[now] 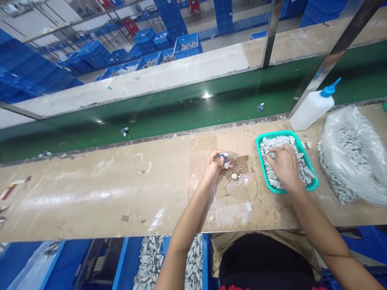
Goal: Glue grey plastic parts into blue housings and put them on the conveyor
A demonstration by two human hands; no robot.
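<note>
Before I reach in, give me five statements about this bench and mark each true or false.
1. The right hand is at the green basket. True.
2. The left hand is empty. False: the left hand holds a blue-and-white piece.
3. The bottle has a blue cap. True.
4. The bag lies left of the green basket. False: the bag lies right of it.
5. The bottle stands inside the green basket. False: the bottle stands on the bench, outside it.
</note>
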